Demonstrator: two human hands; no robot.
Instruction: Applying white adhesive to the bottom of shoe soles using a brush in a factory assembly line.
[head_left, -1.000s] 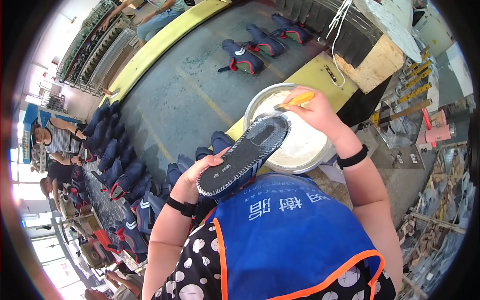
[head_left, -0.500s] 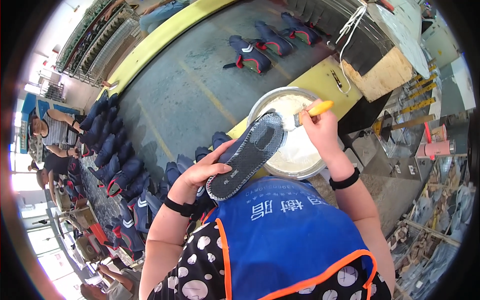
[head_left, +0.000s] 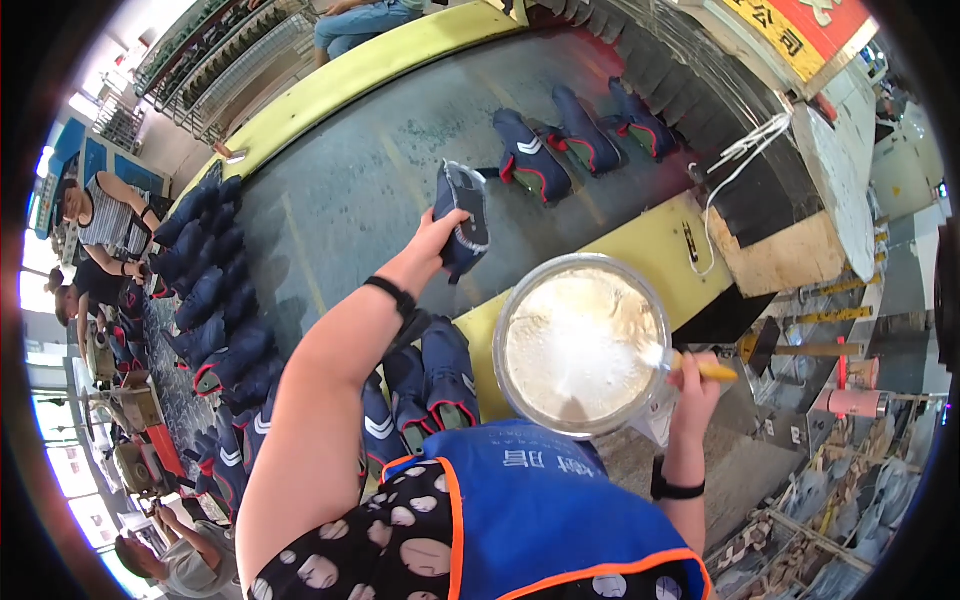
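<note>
My left hand reaches out over the grey belt, closed round a navy shoe upper. The upper's dark underside with its pale stitched edge faces me. My right hand grips a brush by its yellow handle. Its bristles are over the right side of a round metal bowl filled with creamy white liquid; glare makes it unclear how deep they dip. Three navy uppers with red edging lie on the belt beyond the held one.
Many navy uppers are heaped along the left, and several more stand beside the bowl. A yellow ledge borders the belt. A white cord hangs at the right near a wooden board. Other people sit at the far left.
My left hand has carried the upper forward, away from me, over the belt. The brush has left the upper's underside and moved right to the bowl's edge. The view has shifted.
</note>
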